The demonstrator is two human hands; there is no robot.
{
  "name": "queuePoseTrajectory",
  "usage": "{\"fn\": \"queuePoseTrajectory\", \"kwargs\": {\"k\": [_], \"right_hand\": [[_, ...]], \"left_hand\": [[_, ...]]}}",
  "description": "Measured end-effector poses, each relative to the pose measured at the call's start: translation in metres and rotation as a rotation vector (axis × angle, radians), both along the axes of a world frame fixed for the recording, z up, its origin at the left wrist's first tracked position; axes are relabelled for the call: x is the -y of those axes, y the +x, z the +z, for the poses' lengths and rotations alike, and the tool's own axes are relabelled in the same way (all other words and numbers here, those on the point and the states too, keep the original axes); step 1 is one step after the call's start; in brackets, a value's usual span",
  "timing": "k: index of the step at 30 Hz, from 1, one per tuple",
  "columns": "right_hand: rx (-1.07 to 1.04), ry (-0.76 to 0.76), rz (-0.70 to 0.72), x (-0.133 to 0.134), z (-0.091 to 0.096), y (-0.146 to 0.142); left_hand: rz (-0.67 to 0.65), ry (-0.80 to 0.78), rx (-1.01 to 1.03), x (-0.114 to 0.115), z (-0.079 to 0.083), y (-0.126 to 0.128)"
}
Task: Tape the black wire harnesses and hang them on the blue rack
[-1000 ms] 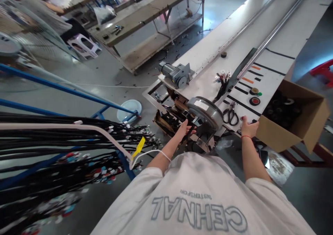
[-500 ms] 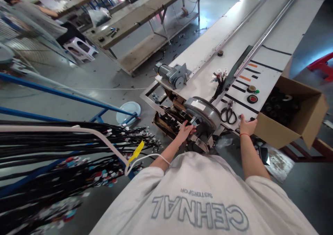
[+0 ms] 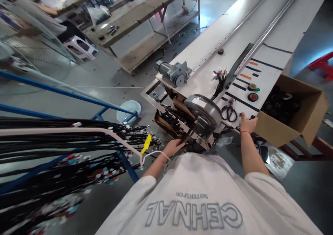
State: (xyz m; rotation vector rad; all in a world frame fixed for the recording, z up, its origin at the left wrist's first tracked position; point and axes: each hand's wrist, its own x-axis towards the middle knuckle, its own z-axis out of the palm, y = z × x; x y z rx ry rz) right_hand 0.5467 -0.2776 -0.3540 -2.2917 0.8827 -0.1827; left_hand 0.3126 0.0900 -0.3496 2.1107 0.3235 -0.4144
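My left hand point(image 3: 174, 147) is low beside the metal frame under a large grey wheel point(image 3: 204, 106) at the table's end. Its fingers are closed on the end of a dark strip point(image 3: 188, 135), which runs up towards the wheel; the fingertips are partly hidden. My right hand point(image 3: 248, 124), with a red string at the wrist, rests on the table's near edge with its fingers apart. By its fingertips lie small dark pieces that I cannot make out. Black-handled scissors point(image 3: 229, 112) lie just left of that hand.
A motor point(image 3: 171, 72) sits on the white table point(image 3: 203, 63). Tape rolls point(image 3: 253, 97) and short black and orange strips lie there. A cardboard box point(image 3: 283, 129) stands right. Wire harnesses point(image 3: 65, 134) hang on a blue rack at left. A person sits far left.
My left hand has moved down and left, away from the wheel, with the dark strip stretched behind it. My right hand has stayed at the table edge.
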Motion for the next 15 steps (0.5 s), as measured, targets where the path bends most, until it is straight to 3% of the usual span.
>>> {"fn": "queuePoseTrajectory", "kwargs": {"k": [6,15], "right_hand": [[0.015,-0.009,-0.009,-0.001,-0.001,0.000],[-0.008,-0.002,0.005,0.001,-0.004,0.002]], "left_hand": [[0.101,-0.083,0.093,0.004,0.028,-0.011],[0.129,-0.148,0.173,0.030,0.033,0.033]]}}
